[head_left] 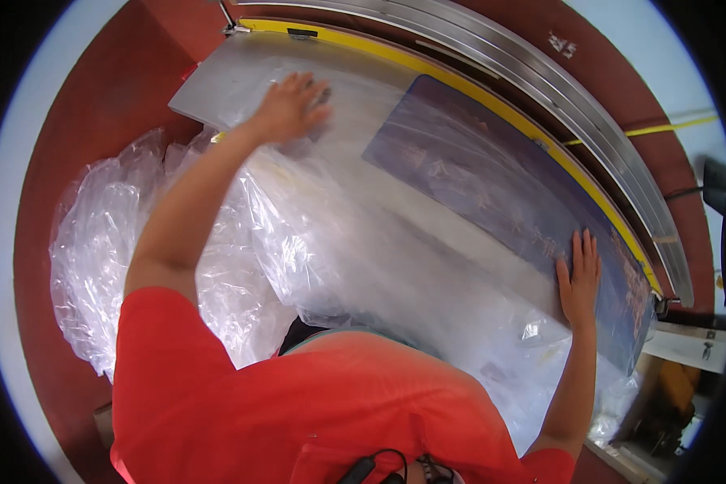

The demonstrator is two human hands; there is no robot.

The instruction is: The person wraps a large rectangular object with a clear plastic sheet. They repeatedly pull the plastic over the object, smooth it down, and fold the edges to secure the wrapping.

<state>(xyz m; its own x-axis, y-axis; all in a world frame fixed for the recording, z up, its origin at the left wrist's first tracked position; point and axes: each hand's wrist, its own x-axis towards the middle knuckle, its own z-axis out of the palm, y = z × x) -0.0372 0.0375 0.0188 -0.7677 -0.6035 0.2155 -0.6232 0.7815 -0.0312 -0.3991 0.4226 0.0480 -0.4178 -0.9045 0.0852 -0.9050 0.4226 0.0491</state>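
Plastic film, clear & shiny, lies loose over the near part of the grey tabletop, w/ a big bunched heap of similar stuff off to the person's L. Blue printed sheet lies flat on the tabletop's far R part, just beside the yellow edge strip; a metal rail runs beyond that. L hand is spread, palm down, over the tabletop's L part, grasping nothing; it's blurred, so can't tell if it presses or hovers. R hand is unclenched too, fingers extended, laid on the blue printed sheet nr its R end, no grip.

Step in hand looks like smoothing & lining up layers, prob. mid-job. Next move likely calls for R hand as anchor, w/ L hand pressing lightly outward to get wrinkles out, w/o dragging the blue printed sheet out of line w/ the yellow edge strip. Can't tell if plastic film covers all of the sheet.
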